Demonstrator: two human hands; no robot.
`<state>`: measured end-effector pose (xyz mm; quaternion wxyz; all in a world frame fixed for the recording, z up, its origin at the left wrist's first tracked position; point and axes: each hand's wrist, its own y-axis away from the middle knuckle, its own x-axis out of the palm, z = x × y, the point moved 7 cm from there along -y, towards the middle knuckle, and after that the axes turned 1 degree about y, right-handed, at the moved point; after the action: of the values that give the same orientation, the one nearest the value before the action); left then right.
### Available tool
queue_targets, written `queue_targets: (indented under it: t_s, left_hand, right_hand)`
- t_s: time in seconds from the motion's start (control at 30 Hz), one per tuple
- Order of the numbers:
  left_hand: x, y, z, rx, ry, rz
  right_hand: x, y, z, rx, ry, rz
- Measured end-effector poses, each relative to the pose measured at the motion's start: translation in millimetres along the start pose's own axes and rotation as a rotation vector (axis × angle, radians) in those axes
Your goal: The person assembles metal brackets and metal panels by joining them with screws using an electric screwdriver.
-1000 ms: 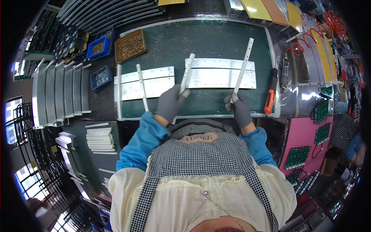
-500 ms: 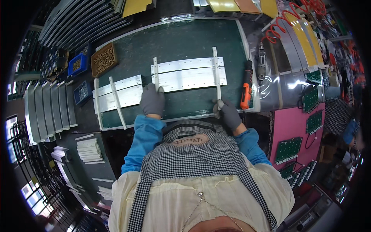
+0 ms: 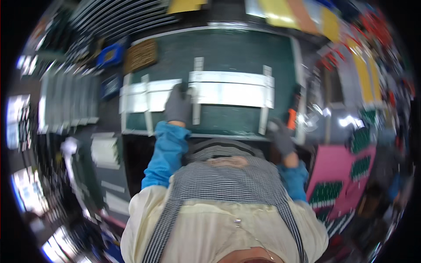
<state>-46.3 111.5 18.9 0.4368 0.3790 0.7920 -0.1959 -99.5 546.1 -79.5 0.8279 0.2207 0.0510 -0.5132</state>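
Note:
My left hand (image 3: pixel 179 106), in a grey glove, lies between two pale metal panels. Its thumb and fingers look apart, close to a narrow pale strip (image 3: pixel 197 109) that crosses the left end of the right-hand panel (image 3: pixel 230 93). Another strip (image 3: pixel 263 119) crosses that panel's right end. My gloved right hand (image 3: pixel 284 139) is beside this strip's near end, with a gap between them; motion blur smears its fingers. An orange-and-black power screwdriver (image 3: pixel 292 115) lies just beyond it. Two more strips cross the left-hand panel (image 3: pixel 163 97), one of them here (image 3: pixel 148 105).
The panels rest on a green work mat (image 3: pixel 237 48) with a pale border. A brown tray of small parts (image 3: pixel 141 55) and a blue bin (image 3: pixel 109 55) stand at the far left. Stacked strips (image 3: pixel 105 151) lie near left. Green circuit boards (image 3: pixel 325 193) lie on a pink sheet (image 3: pixel 322 160) at right.
The view has shifted, so the scene sits further right and is blurred. My right hand has come away from the right strip's near end. The left strip's near end now shows beside my left hand.

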Motion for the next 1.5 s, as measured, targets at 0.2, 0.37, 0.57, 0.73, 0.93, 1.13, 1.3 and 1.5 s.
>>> queue_targets:
  t_s: [0.2, 0.37, 0.57, 0.73, 0.93, 1.13, 1.3, 1.5]
  left_hand:
    - [-88, -8, 80, -0.189, 0.109, -0.158]
    - [-168, -76, 197, -0.185, 0.111, -0.345]
    - [-153, -184, 159, 0.034, 0.111, -0.076]
    - [-71, -262, 125, 0.165, -0.341, 0.172]
    - [-29, -304, 140, -0.018, -0.498, 0.285]
    - [-39, -331, 177, 0.051, -0.172, 0.016]
    - [-44, -326, 227, -0.261, 0.927, 0.065]
    - [-53, -316, 183, 0.11, 0.393, 0.028]
  right_hand:
    - [-88, -30, 110, -0.318, 0.992, -0.167]
    - [-54, -65, 77, -0.621, 1.396, 0.071]
    - [-52, -45, 90, -0.579, 1.159, -0.001]
    - [-39, 14, 180, -0.58, 0.886, -0.422]
    - [-33, 62, 252, -0.657, 0.683, -0.681]
    - [-28, 91, 285, -0.767, 0.537, -0.867]
    - [-30, 88, 315, -0.686, 0.29, -0.919]
    - [-25, 87, 340, -0.942, -0.144, -0.884]
